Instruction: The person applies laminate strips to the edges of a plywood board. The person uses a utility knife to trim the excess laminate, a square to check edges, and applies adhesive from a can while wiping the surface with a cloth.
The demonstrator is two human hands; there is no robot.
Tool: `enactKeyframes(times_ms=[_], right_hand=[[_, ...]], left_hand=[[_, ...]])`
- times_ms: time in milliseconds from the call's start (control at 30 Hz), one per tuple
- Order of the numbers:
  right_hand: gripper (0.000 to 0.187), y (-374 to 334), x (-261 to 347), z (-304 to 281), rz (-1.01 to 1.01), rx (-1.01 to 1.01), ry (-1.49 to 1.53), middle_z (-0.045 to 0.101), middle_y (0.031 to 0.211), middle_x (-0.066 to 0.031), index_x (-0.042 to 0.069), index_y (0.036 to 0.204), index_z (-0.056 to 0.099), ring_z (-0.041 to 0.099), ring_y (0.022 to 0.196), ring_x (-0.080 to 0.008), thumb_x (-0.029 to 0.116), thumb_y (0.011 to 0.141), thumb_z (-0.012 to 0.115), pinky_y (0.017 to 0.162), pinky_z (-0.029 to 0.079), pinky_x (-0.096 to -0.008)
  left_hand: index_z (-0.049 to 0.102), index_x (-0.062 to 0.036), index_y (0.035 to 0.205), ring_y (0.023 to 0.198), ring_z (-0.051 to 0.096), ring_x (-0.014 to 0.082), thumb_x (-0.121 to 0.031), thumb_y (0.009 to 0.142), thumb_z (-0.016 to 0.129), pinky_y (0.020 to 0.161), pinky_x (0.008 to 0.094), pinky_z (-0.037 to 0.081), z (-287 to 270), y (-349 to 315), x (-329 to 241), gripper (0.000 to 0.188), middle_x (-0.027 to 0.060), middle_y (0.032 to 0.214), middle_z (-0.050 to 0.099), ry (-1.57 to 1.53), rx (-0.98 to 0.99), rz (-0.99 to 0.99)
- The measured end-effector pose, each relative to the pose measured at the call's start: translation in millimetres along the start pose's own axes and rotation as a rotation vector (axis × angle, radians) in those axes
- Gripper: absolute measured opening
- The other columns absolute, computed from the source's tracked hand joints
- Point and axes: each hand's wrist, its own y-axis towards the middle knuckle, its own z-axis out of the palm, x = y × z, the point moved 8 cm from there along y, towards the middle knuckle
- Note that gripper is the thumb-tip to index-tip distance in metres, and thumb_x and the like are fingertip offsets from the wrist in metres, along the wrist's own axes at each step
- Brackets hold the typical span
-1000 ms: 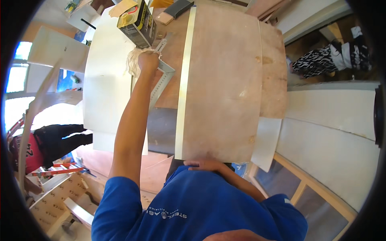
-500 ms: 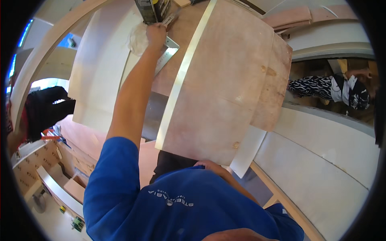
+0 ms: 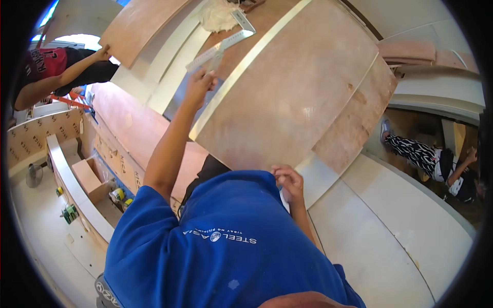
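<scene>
My left hand (image 3: 199,88) is closed on a flat pale-bladed tool, apparently a scraper (image 3: 216,59), whose handle the fingers hide. Its blade overlaps the metal square (image 3: 226,47) lying on the brown board beyond. A crumpled translucent plastic bag (image 3: 218,16) rests by the square. To the right is a large plywood panel (image 3: 287,87) with a pale strip along its left edge. My right hand (image 3: 290,180), loosely bent with fingers apart and seemingly holding nothing, is beside my shirt at the panel's near edge.
At the far left, a co-worker's hand (image 3: 104,53) holds a brown sheet (image 3: 141,31). Another person in patterned trousers (image 3: 411,150) is at the right, beyond pale boards (image 3: 370,226). An open wooden cabinet frame (image 3: 77,177), with a fan (image 3: 34,175) alongside, stands lower left.
My left hand has drawn back toward me from beside the dark can, bringing the scraper. The can has left view. My right hand has come up into view, and the co-worker's brown sheet has appeared.
</scene>
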Motion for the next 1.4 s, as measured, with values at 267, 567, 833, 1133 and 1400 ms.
enactKeyframes(times_ms=[267, 567, 833, 1133, 1400], right_hand=[[0.029, 28.0, 61.8, -192.9, -0.193, -1.017, -1.103, 0.068, 0.105, -0.0177, -0.001, 0.101, 0.066, 0.065, 0.101, -0.0338, 0.025, 0.091, 0.074, 0.089, 0.052, -0.0449], [0.055, 48.1, 34.3, -118.1, -0.147, -0.922, -1.192, 0.057, 0.123, -0.0229, -0.001, 0.128, 0.060, 0.061, 0.111, -0.0401, 0.025, 0.084, 0.080, 0.098, 0.050, -0.0467], [0.068, 44.7, 21.1, -127.8, -0.121, -0.949, -1.093, 0.055, 0.122, -0.0263, 0.001, 0.140, 0.057, 0.056, 0.119, -0.0454, 0.020, 0.080, 0.083, 0.103, 0.047, -0.0504], [0.064, 64.2, 38.3, -122.4, -0.009, -0.853, -1.032, 0.055, 0.131, -0.0273, -0.001, 0.137, 0.056, 0.055, 0.125, -0.0460, 0.021, 0.082, 0.081, 0.107, 0.044, -0.0532], [0.053, 135.2, 128.4, -112.2, -0.502, -0.721, -1.291, 0.057, 0.130, -0.0242, -0.003, 0.132, 0.058, 0.054, 0.125, -0.0435, 0.014, 0.085, 0.076, 0.107, 0.044, -0.0470]], left_hand=[[0.065, -0.0017, 0.094, 0.073, 0.051, 0.0144, -0.026, 0.103, 0.062, 0.064, 0.0321, 0.043, -129.8, -114.5, 141.8, 0.026, 0.0045, 0.084, 0.061, 0.419, -0.287, -0.107], [0.064, -0.0017, 0.093, 0.071, 0.047, 0.0114, -0.019, 0.103, 0.058, 0.065, 0.0299, 0.039, -79.7, -117.3, 139.7, 0.021, 0.0000, 0.080, 0.054, 0.172, -0.284, -0.101], [0.062, 0.0008, 0.090, 0.076, 0.049, 0.0167, -0.020, 0.100, 0.059, 0.070, 0.0356, 0.043, -52.9, -111.9, 121.5, 0.023, 0.0048, 0.082, 0.055, 0.331, -0.377, -0.016], [0.064, 0.0020, 0.092, 0.077, 0.050, 0.0177, -0.024, 0.102, 0.060, 0.069, 0.0360, 0.042, -58.9, -86.1, 103.1, 0.028, 0.0035, 0.080, 0.058, 0.425, -0.313, 0.046], [0.059, 0.0000, 0.085, 0.071, 0.042, 0.0142, -0.024, 0.102, 0.061, 0.064, 0.0347, 0.038, -59.0, -89.6, 97.7, 0.029, 0.0023, 0.074, 0.049, 0.326, -0.310, 0.005]])
